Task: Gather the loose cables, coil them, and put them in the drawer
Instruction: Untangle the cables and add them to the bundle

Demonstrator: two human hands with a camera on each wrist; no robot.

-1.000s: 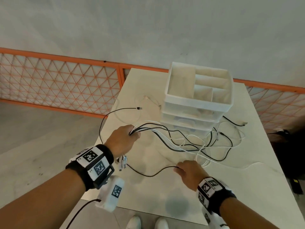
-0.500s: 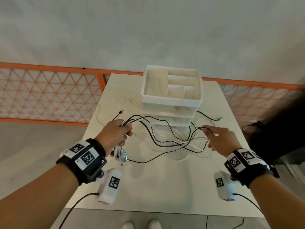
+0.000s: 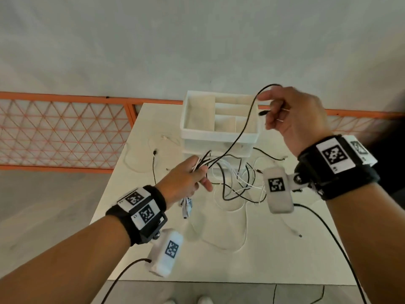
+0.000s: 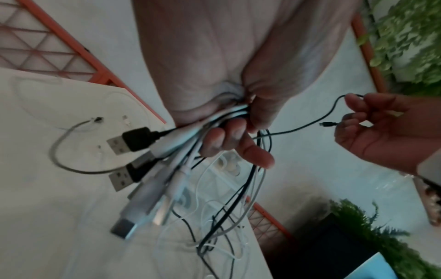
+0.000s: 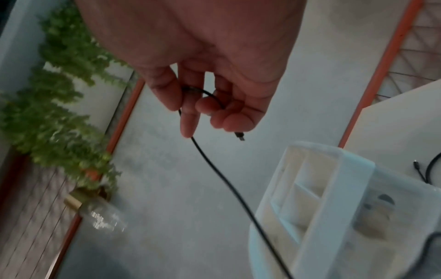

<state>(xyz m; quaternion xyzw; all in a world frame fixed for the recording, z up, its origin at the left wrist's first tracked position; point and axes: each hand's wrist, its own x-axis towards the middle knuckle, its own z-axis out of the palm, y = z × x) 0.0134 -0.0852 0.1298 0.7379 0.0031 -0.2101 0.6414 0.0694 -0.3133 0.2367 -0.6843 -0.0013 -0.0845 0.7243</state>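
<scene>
Above the white tabletop [image 3: 306, 249], your left hand [image 3: 183, 181] grips a bundle of black and white cables [image 4: 190, 143], fingers [image 4: 229, 137] curled tight round them. USB plugs [image 4: 126, 140] stick out past the heel of that hand, and the rest of the bundle hangs down into a loose tangle [image 3: 236, 185] lying on the tabletop in front of the drawer unit [image 3: 219, 126].

Your right hand [image 3: 293, 115] is raised higher, level with the top of the drawer unit. Its fingers [image 5: 188, 113] are curled and pinch one thin black cable [image 3: 243, 126] near its end; the small plug [image 5: 240, 136] pokes out below the fingertips. That cable runs down in a slack curve to the bundle in your left hand.

The drawer unit is white, with an open divided tray on top and closed drawers below. More cable ends lie on the tabletop to its left and right.

The bands on both wrists [image 3: 140, 207] carry black-and-white square marker codes; the small print beside them is too blurred to read. No brand name or other writing shows on the cables or the drawer unit.
</scene>
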